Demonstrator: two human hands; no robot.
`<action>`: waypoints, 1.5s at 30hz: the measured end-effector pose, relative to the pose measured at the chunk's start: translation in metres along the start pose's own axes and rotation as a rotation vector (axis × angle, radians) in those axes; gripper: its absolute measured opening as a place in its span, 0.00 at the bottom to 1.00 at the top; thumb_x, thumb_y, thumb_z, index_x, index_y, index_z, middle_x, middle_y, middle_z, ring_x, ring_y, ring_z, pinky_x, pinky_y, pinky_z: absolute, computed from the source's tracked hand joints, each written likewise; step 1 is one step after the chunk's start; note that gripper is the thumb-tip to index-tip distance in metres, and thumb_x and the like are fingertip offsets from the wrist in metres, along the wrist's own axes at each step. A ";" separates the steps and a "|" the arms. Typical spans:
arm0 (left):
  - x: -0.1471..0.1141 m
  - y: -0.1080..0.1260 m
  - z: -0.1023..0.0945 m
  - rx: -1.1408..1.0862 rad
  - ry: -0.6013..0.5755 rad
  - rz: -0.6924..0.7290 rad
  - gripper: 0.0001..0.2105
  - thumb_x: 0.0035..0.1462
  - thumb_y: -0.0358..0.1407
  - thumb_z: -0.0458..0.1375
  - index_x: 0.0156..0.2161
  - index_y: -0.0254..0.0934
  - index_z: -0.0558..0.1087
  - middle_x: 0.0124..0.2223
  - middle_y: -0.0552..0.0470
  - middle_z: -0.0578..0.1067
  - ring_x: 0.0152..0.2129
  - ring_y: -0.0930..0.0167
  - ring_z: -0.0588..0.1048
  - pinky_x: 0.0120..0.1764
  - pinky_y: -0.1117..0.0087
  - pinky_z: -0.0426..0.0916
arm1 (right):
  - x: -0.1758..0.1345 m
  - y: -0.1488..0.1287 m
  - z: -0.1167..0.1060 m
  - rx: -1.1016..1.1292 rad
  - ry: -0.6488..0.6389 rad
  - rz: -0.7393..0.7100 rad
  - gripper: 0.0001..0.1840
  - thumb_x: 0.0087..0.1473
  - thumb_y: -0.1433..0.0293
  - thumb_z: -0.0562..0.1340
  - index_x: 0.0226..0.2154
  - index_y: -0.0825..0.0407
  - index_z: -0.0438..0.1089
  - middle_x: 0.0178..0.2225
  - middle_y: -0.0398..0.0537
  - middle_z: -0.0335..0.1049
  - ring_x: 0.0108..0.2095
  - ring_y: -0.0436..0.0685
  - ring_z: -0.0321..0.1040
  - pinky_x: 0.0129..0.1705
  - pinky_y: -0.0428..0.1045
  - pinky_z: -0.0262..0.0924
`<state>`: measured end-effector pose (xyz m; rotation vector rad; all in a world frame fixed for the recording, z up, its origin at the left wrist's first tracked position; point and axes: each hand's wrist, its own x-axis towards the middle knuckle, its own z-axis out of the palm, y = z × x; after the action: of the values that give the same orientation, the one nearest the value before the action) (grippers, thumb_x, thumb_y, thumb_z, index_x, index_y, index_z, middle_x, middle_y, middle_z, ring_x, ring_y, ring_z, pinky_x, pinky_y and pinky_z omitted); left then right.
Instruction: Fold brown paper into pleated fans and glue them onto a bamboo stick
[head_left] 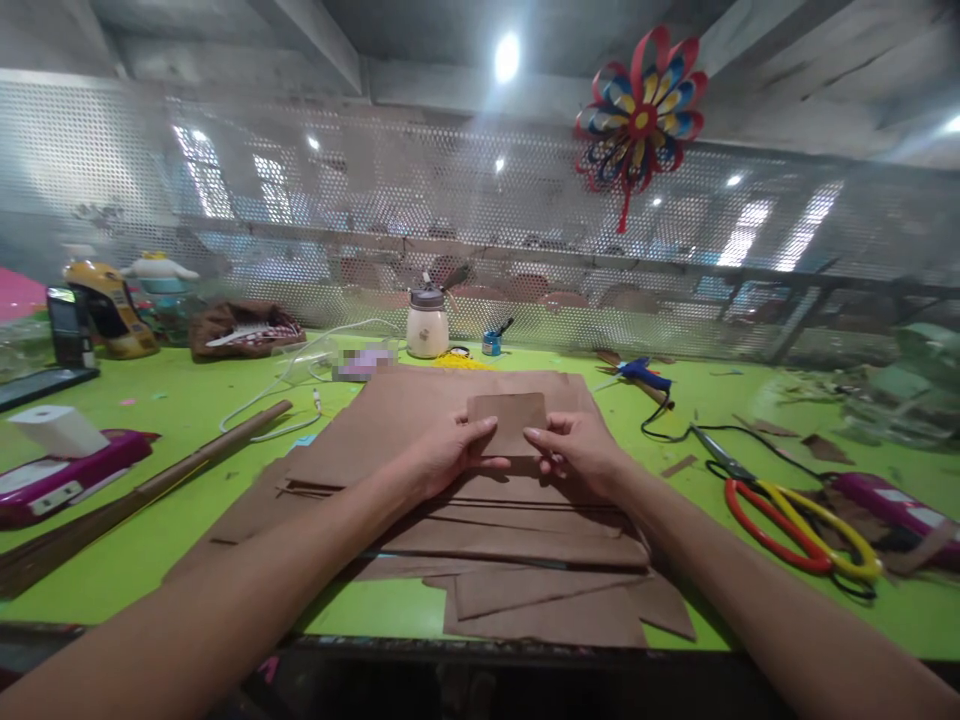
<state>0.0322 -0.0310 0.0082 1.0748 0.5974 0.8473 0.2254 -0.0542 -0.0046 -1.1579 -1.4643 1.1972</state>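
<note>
Between my two hands is a small rectangular piece of brown paper or card (508,418), raised above a pile of larger brown paper sheets (360,430). My left hand (461,445) pinches its left edge, thumb on the near face and the fingers partly behind it. At the right edge, my right hand (574,450) grips the same piece between thumb and curled fingers. Several layered sheets of the pile spread under both forearms toward the table's front edge.
Red-and-yellow-handled scissors (795,525) and a blue glue gun (646,374) with its cord lie right. Left are a rolled brown paper tube (202,455) and a purple power strip (82,475). A white bottle (427,325) stands behind on the green table (112,560).
</note>
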 end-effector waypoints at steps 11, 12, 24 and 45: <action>0.007 -0.008 -0.006 0.045 0.060 0.034 0.18 0.49 0.29 0.59 0.48 0.29 0.67 0.45 0.37 0.73 0.33 0.63 0.76 0.28 0.68 0.74 | -0.001 -0.002 0.001 -0.025 0.007 0.016 0.16 0.43 0.58 0.64 0.23 0.54 0.63 0.14 0.39 0.61 0.13 0.45 0.57 0.15 0.41 0.46; 0.007 -0.009 -0.005 0.052 0.062 0.041 0.18 0.49 0.30 0.59 0.47 0.29 0.67 0.45 0.37 0.73 0.33 0.63 0.76 0.27 0.68 0.75 | -0.001 -0.003 0.001 -0.023 0.009 0.018 0.16 0.42 0.58 0.64 0.22 0.54 0.63 0.14 0.38 0.60 0.14 0.46 0.57 0.16 0.42 0.46; 0.002 -0.006 -0.001 0.177 -0.075 0.019 0.18 0.49 0.33 0.60 0.47 0.29 0.70 0.45 0.38 0.73 0.34 0.63 0.75 0.26 0.70 0.74 | -0.003 -0.018 -0.012 0.020 0.051 -0.020 0.17 0.42 0.59 0.64 0.20 0.55 0.63 0.17 0.37 0.55 0.18 0.44 0.50 0.21 0.44 0.43; -0.004 -0.006 0.013 -0.062 -0.029 0.028 0.13 0.51 0.40 0.58 0.36 0.29 0.73 0.34 0.42 0.75 0.32 0.68 0.74 0.37 0.68 0.69 | 0.003 -0.006 0.012 -0.008 0.509 -0.236 0.18 0.45 0.55 0.61 0.25 0.55 0.67 0.17 0.39 0.61 0.19 0.48 0.55 0.22 0.44 0.50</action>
<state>0.0418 -0.0420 0.0070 1.0396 0.5298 0.8677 0.2120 -0.0536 -0.0003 -1.1528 -1.1731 0.6699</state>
